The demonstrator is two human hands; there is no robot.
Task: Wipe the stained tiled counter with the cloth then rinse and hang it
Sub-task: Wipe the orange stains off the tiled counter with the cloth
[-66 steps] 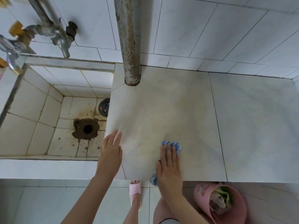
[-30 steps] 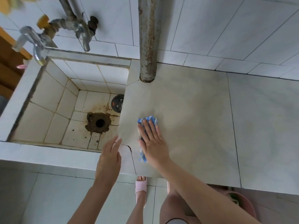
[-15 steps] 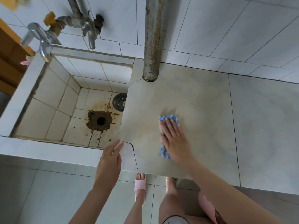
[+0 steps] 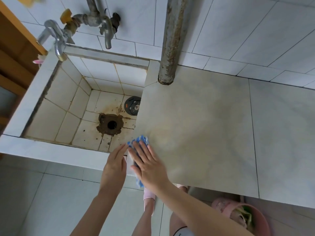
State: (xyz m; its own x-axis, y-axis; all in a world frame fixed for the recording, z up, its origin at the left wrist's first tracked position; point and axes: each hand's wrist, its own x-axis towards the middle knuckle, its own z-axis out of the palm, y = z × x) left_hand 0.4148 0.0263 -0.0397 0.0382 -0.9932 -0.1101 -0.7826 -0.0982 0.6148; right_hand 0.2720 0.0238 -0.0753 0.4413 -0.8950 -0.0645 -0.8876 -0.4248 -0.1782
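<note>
The stained tiled counter (image 4: 196, 133) fills the middle of the view, with brownish marks across its grey tile. A blue and white cloth (image 4: 142, 140) lies at the counter's left front corner, beside the sink edge. My right hand (image 4: 150, 165) presses flat on the cloth with straight fingers, so only the cloth's far end and a strip near my wrist show. My left hand (image 4: 115, 166) rests flat on the sink's front rim, right beside the right hand, fingers straight and holding nothing.
A tiled sink (image 4: 51, 106) with a rusty drain (image 4: 111, 124) and a round dark plug (image 4: 133, 105) sits left. Two taps (image 4: 105, 29) hang over it. A rusty pipe (image 4: 170, 40) meets the counter's back. A pink bin (image 4: 242, 217) stands below at right.
My right hand slid the cloth left and toward me, from mid-counter to the left front corner by the sink. The left hand stayed on the rim. The head camera shifted a little.
</note>
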